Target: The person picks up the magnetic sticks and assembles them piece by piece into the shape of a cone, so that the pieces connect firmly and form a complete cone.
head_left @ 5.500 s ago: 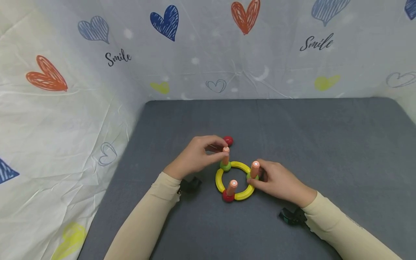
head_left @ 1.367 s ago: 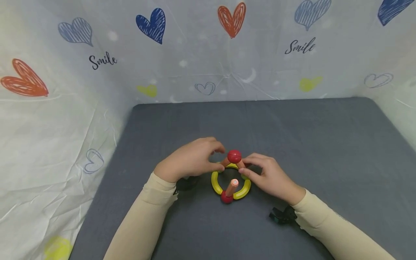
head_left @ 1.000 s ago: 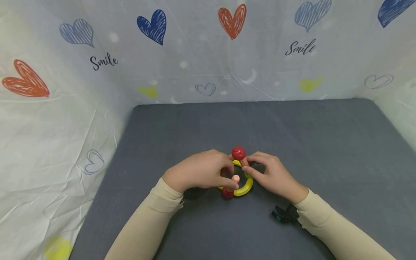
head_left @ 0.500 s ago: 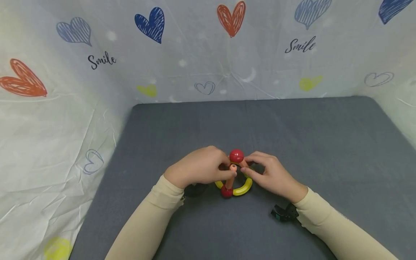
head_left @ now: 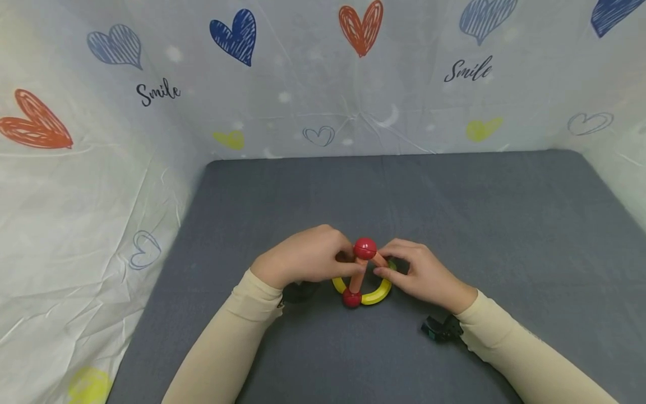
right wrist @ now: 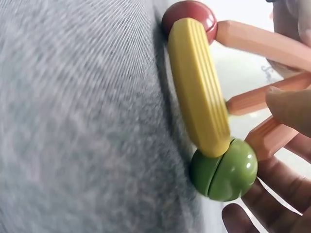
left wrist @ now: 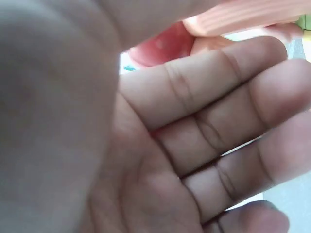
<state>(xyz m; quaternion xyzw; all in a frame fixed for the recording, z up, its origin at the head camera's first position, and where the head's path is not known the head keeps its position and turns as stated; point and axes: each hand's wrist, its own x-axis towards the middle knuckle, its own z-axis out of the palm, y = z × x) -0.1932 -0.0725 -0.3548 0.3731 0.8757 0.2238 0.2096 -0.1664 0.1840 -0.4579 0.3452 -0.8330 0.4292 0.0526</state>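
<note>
A pyramid-like toy stands on the table, with a ring of yellow curved pieces [head_left: 378,293] joined by balls at its base. Orange rods lean inward under a red top ball [head_left: 365,248]. My left hand [head_left: 310,256] pinches the front orange rod [head_left: 356,282], its thumb across the upper part; this rod rises from the red base ball [head_left: 351,298] and its tip meets the top ball. My right hand [head_left: 426,275] pinches the right orange rod [head_left: 379,260] near the top ball. A green ball [right wrist: 226,170] sits at that rod's foot in the right wrist view.
The grey tabletop [head_left: 454,202] spreads around the toy. A white curtain [head_left: 282,101] printed with hearts hangs behind and to the left. A black wrist camera [head_left: 441,329] sits under the right wrist.
The red ball, earlier on the table behind the ring, now tops the leaning rods. Over the last second my left hand has tilted the front rod up to it; my right hand keeps its grip.
</note>
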